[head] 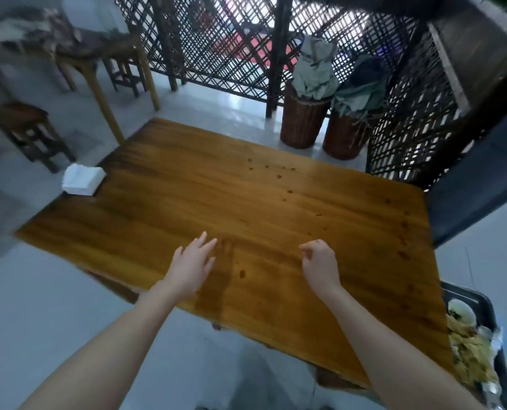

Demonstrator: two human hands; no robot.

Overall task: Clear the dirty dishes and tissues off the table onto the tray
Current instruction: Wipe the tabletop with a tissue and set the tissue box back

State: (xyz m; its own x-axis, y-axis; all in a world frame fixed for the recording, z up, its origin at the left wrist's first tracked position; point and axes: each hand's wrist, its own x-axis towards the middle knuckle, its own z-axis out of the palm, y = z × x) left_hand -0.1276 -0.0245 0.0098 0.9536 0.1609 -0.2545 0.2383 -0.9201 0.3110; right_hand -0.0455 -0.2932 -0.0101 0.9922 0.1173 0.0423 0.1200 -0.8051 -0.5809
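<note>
Left grip [191, 266] flat and wide, fingers spread just above the near edge of the counter [216, 196]. Right grip [320, 264] loosely curled and apparently empty, though blur leaves this uncertain. Both hang free, probably because the dirty dishes [461, 310] already sit in the dark tray [483, 300] off the near right corner. A white tissue stack [82, 179] lies at the far left corner. The wooden top shows dark drips and a wet smear. Beyond: pale floor [54, 306], two wicker baskets [302, 119], lattice screen [216, 39], stools [27, 128] at left.
</note>
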